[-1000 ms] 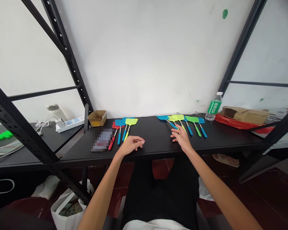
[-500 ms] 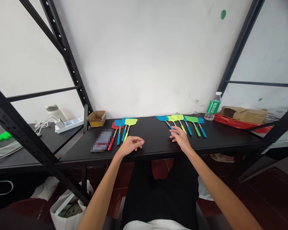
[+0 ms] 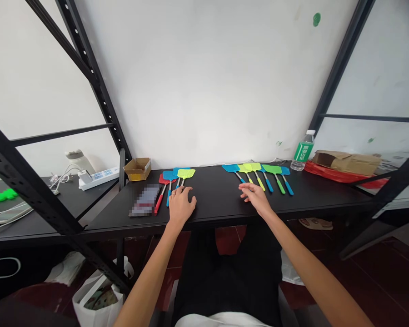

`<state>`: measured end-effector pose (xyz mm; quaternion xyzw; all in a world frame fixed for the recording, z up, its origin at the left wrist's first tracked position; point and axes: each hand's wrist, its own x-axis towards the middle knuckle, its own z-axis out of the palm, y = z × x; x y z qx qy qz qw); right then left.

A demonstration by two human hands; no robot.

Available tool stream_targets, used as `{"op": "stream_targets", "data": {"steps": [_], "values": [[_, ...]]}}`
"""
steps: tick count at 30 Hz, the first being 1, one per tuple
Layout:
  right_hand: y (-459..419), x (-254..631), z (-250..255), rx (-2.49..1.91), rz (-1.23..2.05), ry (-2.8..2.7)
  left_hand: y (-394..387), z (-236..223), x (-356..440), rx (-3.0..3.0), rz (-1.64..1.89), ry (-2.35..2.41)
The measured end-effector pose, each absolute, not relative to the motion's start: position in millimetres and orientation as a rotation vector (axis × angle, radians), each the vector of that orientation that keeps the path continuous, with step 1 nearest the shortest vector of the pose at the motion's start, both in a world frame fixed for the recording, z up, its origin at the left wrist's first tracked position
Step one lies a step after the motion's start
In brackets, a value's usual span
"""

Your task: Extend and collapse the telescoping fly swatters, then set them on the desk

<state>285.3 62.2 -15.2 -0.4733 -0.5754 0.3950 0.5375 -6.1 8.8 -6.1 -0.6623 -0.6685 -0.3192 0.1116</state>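
Observation:
My left hand (image 3: 182, 206) is over the handle end of a yellow-green fly swatter (image 3: 186, 173), palm down, thumb apart from the bent fingers; its fingertips are partly hidden. Under and beside that hand lie two blue fly swatters (image 3: 170, 175), one mostly covered, and a red fly swatter (image 3: 160, 198) on their left. My right hand (image 3: 255, 197) hovers with loosely bent, parted fingers and holds nothing. Just beyond it is a blue fly swatter (image 3: 231, 168), leftmost in a row with yellow fly swatters (image 3: 256, 168), a green fly swatter (image 3: 273, 170) and more blue ones.
A blurred phone-like flat object (image 3: 145, 200) and a small open cardboard box (image 3: 137, 169) sit left on the black table (image 3: 214, 195). On the right stand a water bottle (image 3: 303, 151) and a brown paper package (image 3: 347, 162) on red plastic. Black metal posts (image 3: 102, 97) frame both sides.
My left hand has turned forward and moved slightly left, over the handles of the yellow-green and blue swatters. My right hand has barely moved.

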Motion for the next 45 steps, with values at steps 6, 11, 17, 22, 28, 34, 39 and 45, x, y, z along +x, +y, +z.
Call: {"op": "stream_targets", "data": {"steps": [6,11,17,22,28,34,39,45], "values": [[61.3,284.2,-13.9,-1.129,0.933,-1.368,11.1,-14.1,-5.6,-1.913,-0.751,-2.037],[60.3,283.8,-13.1,-1.125,0.932,-1.377,10.0,-12.4,-4.7,-1.938,-0.765,-1.984],[61.2,284.8,-14.7,-1.122,0.925,-1.402,7.9,-7.2,-3.0,-2.009,-0.757,-1.944],[61.8,284.8,-16.1,-1.122,0.934,-1.403,7.5,-7.1,-3.0,-2.024,-0.754,-1.909],[61.1,284.6,-14.6,-1.116,0.933,-1.408,7.6,-7.3,-1.9,-2.05,-0.759,-1.932],[60.9,284.3,-13.7,-1.114,0.936,-1.414,7.8,-6.2,-4.6,-2.114,-0.795,-1.956],[59.0,284.0,-12.5,-1.129,0.944,-1.404,7.5,-4.3,-6.1,-2.235,-0.824,-1.863],[60.0,284.3,-13.0,-1.117,0.934,-1.414,6.4,-3.5,-4.5,-2.23,-0.696,-1.826]]}}
